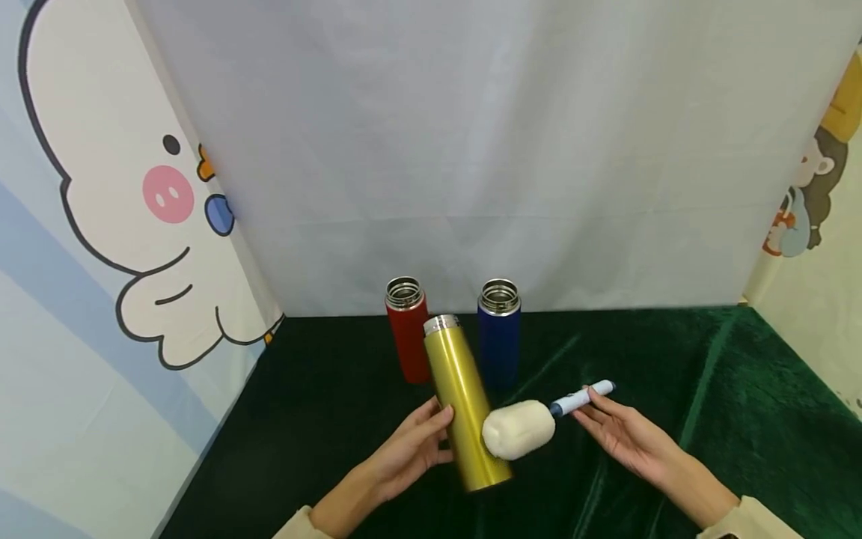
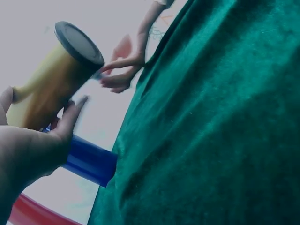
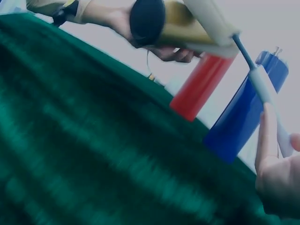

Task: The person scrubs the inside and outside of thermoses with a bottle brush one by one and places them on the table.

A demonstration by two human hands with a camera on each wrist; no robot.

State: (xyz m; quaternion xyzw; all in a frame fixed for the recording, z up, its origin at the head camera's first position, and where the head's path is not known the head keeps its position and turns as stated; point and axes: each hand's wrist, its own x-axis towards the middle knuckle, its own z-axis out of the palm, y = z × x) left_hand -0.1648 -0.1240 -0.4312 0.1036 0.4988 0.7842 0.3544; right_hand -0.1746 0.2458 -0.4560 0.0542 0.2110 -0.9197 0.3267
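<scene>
Yellow bottle (image 1: 466, 400) is leaning at the lower centre of the frame; the left hand (image 1: 412, 453) is gripping its middle, while the right hand (image 1: 633, 443) is pinching the brush (image 1: 525, 428) by its handle. Probably stiff and slippery, the bottle is favouring a hold round the middle.

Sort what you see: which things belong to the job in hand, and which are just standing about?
In the job:
yellow bottle, in the left hand
sponge brush, in the right hand

Apparently standing by, in neither hand:
red bottle
blue bottle
</scene>
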